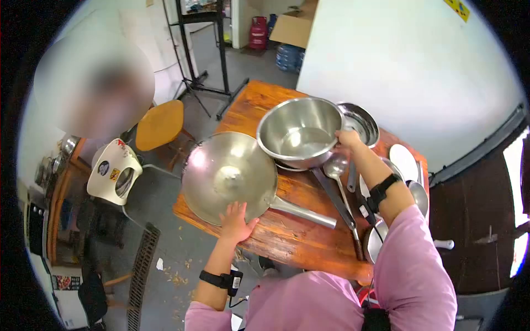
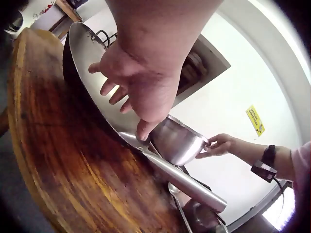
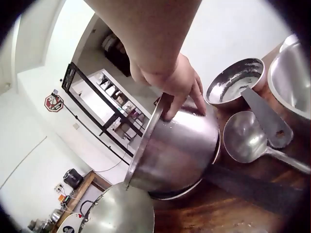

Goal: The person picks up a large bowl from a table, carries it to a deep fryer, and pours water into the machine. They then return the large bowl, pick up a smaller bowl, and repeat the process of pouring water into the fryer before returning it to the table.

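A wide metal wok (image 1: 221,165) lies on the wooden table, its tubular handle (image 1: 303,213) pointing toward the near right. My left hand (image 1: 236,225) is at the wok's near rim, fingers spread and straight, thumb toward the handle joint. With my right hand (image 1: 349,139) I grip the right rim of a deep steel basin (image 1: 301,132); in the right wrist view the fingers reach down its outer wall (image 3: 180,150). Beneath the basin shows the edge of a pan with a dark handle (image 3: 252,189). The basin's left side overlaps the wok in the head view.
A steel ladle (image 1: 335,165) lies right of the dark handle. A pan with a stained inside (image 1: 361,122) stands behind the basin. More bowls and a white plate (image 1: 403,160) crowd the right end. Left of the table are a white chair (image 1: 107,176) and a yellow stool (image 1: 160,125).
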`<state>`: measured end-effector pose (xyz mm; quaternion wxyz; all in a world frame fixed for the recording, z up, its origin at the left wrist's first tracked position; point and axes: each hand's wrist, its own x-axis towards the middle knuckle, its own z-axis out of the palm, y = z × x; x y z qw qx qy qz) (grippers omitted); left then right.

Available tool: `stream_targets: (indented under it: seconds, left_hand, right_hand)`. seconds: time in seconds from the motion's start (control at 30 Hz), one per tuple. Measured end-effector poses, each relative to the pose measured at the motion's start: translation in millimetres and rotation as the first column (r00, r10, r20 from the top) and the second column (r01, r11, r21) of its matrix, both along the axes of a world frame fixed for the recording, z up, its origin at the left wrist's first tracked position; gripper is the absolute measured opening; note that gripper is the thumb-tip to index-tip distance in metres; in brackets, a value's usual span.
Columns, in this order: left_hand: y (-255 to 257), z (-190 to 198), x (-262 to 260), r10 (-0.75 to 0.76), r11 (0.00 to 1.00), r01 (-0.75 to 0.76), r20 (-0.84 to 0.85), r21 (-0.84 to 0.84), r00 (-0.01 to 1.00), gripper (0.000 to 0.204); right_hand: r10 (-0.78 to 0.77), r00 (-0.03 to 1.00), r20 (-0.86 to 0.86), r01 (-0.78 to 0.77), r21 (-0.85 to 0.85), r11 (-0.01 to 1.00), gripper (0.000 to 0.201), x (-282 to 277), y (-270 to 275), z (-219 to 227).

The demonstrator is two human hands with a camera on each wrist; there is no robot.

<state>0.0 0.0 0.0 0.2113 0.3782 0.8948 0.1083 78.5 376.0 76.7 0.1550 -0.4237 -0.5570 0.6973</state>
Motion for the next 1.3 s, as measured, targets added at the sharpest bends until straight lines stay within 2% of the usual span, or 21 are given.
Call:
stream_targets:
  seconds: [0.07, 0.1, 0.13, 0.2, 0.23, 0.27, 0.3, 0.33, 0.37, 0.5, 0.57, 0.6, 0.63, 0.73, 0.83, 0.97, 1.07, 1.13, 1.2, 1.23, 1.3]
  left_hand:
    - [6, -1, 5, -0.041, 0.998, 0.041, -0.006, 0.037, 0.999, 0.067]
    - [10, -1, 7, -0.059, 0.998, 0.059, -0.01, 0.024, 0.998, 0.066]
    - [12, -1, 9, -0.077, 0.997, 0.077, -0.014, 0.012, 0.997, 0.064]
    - [13, -4, 8, -0.104, 0.995, 0.104, -0.043, -0.002, 0.994, 0.061]
    - [11, -7, 5, -0.113, 0.994, 0.113, -0.067, -0.003, 0.991, 0.058]
    - [9, -8, 2, -0.121, 0.993, 0.121, -0.092, -0.004, 0.988, 0.056]
    - [8, -7, -1, -0.12, 0.993, 0.118, -0.109, -0.02, 0.987, 0.053]
    - [7, -3, -5, -0.119, 0.993, 0.115, -0.127, -0.036, 0.985, 0.05]
    - [6, -2, -7, -0.118, 0.992, 0.111, -0.145, -0.052, 0.982, 0.046]
    - [18, -16, -7, -0.194, 0.981, 0.19, -0.141, -0.042, 0.971, 0.038]
    - [18, -20, -8, -0.217, 0.976, 0.217, -0.15, -0.014, 0.965, 0.036]
    - [13, -41, -18, -0.236, 0.964, 0.253, -0.188, 0.076, 0.954, 0.036]
    - [15, -43, -20, -0.225, 0.966, 0.243, -0.184, 0.083, 0.957, 0.037]
    - [17, -41, -23, -0.18, 0.975, 0.201, -0.192, 0.097, 0.965, 0.037]
    - [20, -37, -27, -0.204, 0.967, 0.225, -0.171, 0.115, 0.964, 0.037]
    - [19, -31, -27, -0.209, 0.967, 0.237, -0.241, 0.094, 0.948, 0.037]
    - [22, -13, -21, -0.175, 0.984, 0.177, -0.259, -0.015, 0.95, 0.041]
    - [21, -14, -21, -0.181, 0.983, 0.175, -0.263, -0.045, 0.948, 0.045]
    - [14, 3, -13, -0.141, 0.989, 0.128, -0.216, -0.071, 0.966, 0.052]
    - [5, 13, -3, -0.098, 0.993, 0.078, -0.266, -0.085, 0.959, 0.054]
    - [-5, 25, 21, -0.03, 0.996, -0.002, -0.34, -0.093, 0.94, 0.058]
  right_hand:
    - [-0.114, 0.966, 0.233, 0.12, -0.013, 0.993, 0.009, 16, -7, 10]
    - [-0.102, 0.983, 0.149, 0.122, -0.131, 0.984, 0.005, 22, 5, -4]
    - [-0.116, 0.976, 0.184, 0.138, -0.11, 0.984, 0.009, 27, 5, -4]
    - [0.044, 0.962, 0.271, 0.001, -0.162, 0.987, 0.038, 27, 9, 6]
    - [0.081, 0.936, 0.341, -0.052, -0.092, 0.994, 0.046, 30, 10, 10]
    - [0.143, 0.963, 0.229, -0.111, -0.148, 0.983, 0.05, 36, 19, 8]
    - [0.077, 0.946, 0.315, -0.078, -0.008, 0.997, 0.052, 37, 3, 39]
    - [0.036, 0.938, 0.346, -0.022, -0.044, 0.999, 0.058, 34, 25, 32]
    - [-0.002, 0.97, 0.243, 0.0, 0.008, 1.0, 0.066, 39, 20, 50]
    - [-0.115, 0.976, 0.183, 0.087, 0.154, 0.984, 0.049, 100, 28, 90]
    - [-0.174, 0.973, 0.155, 0.151, 0.152, 0.977, 0.043, 125, 35, 105]
    - [-0.189, 0.975, 0.118, 0.168, 0.169, 0.971, 0.04, 138, 35, 113]
    - [-0.251, 0.962, 0.109, 0.223, 0.22, 0.95, 0.042, 148, 23, 129]
    - [-0.264, 0.963, 0.062, 0.234, 0.301, 0.924, 0.051, 183, 16, 150]
    - [-0.306, 0.952, 0.018, 0.281, 0.348, 0.894, 0.05, 223, 9, 161]
    - [-0.326, 0.944, 0.058, 0.289, 0.338, 0.896, 0.042, 283, -2, 159]
    - [-0.373, 0.925, 0.077, 0.32, 0.375, 0.87, 0.04, 318, -26, 152]
    - [-0.349, 0.928, 0.129, 0.291, 0.334, 0.897, 0.042, 337, -43, 147]
    - [-0.338, 0.898, 0.283, 0.225, 0.365, 0.903, 0.034, 350, -65, 142]
    - [-0.255, 0.949, 0.186, 0.187, 0.321, 0.928, 0.031, 363, -66, 124]
    - [-0.198, 0.938, 0.284, 0.067, 0.413, 0.908, 0.029, 372, -92, 110]
